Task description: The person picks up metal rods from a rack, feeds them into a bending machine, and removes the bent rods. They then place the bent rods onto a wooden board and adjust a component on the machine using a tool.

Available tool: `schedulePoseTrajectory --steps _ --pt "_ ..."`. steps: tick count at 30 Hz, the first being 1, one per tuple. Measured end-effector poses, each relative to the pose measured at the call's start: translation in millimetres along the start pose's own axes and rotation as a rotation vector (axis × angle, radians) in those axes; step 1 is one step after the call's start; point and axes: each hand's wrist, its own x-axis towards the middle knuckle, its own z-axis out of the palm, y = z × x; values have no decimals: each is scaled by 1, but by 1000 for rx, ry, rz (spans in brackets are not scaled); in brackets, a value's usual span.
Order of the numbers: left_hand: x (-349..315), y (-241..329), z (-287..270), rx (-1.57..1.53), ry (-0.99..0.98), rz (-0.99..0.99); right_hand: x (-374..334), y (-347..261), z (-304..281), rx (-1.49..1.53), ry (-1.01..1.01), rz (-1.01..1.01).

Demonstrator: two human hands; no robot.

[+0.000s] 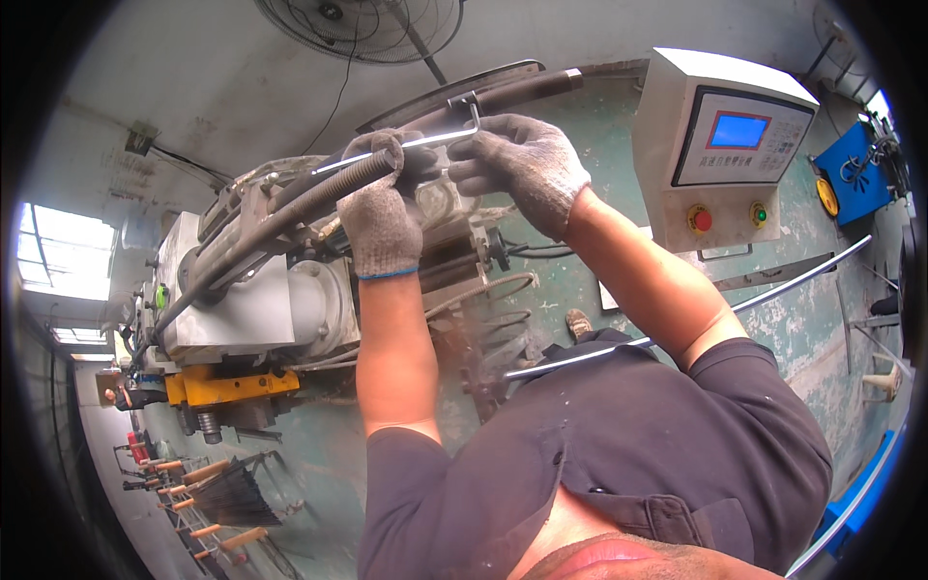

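Note:
A bright L-shaped metal rod (435, 140) slants across the machine's long arm, its short leg turned up at the right end. My left hand (385, 217), in a grey-white knit glove, closes around the rod's long leg, with some fingers hidden. In front of that hand runs a threaded spring-like bar (338, 184). Beside the bend is my right hand (527, 169), gloved too, its fingers curled at the rod; their exact contact is partly hidden. Beyond both hands stretches a dark round bar (527, 90) belonging to the machine.
A white control box (710, 208) with a blue screen, red and green buttons stands at right. The grey machine body (232, 300) fills the left. A long shiny tube (783, 290) passes behind my right arm. A fan (362, 24) is at the top; wooden-handled tools (208, 471) stand lower left.

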Motion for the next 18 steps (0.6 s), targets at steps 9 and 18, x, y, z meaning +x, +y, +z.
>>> schedulePoseTrajectory --steps 9,18 --pt "11 -19 -18 -106 128 -153 20 3 6 -81 118 48" --pt "7 -18 -7 -130 248 -200 22 1 18 -130 221 87"
